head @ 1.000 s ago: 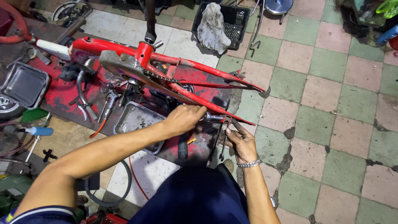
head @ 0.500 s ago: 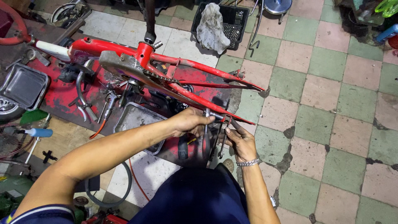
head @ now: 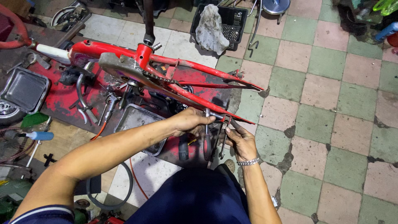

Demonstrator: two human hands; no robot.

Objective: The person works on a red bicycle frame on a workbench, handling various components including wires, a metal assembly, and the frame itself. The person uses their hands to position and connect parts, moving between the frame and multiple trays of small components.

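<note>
At the far left a grey metal tray [head: 24, 89] lies on the floor, with a blue-handled tool [head: 39, 136] below it on a wooden board. A second tray [head: 137, 124] sits nearer the middle, just under the red bike frame [head: 141, 56], which lies across a red mat [head: 62, 99] on its side, its chain and chainring showing near the seat tube. The frame's rear stays run right and down toward the person's hands.

The left hand [head: 188, 121] reaches in from the lower left, its grip closed on a small metal tool [head: 212, 115] at the end of the lower stay. Just right of it, the right hand [head: 240, 141], with a metal bracelet at the wrist, pinches a thin metal part at the same rear end of the frame; its grip is closed on that part, though what exactly the piece is cannot be told. The two hands are nearly touching.

Beyond the frame a black crate [head: 238, 18] holds a grey rag [head: 210, 29]. To the right lies the pink and green tiled floor [head: 331, 103].
</note>
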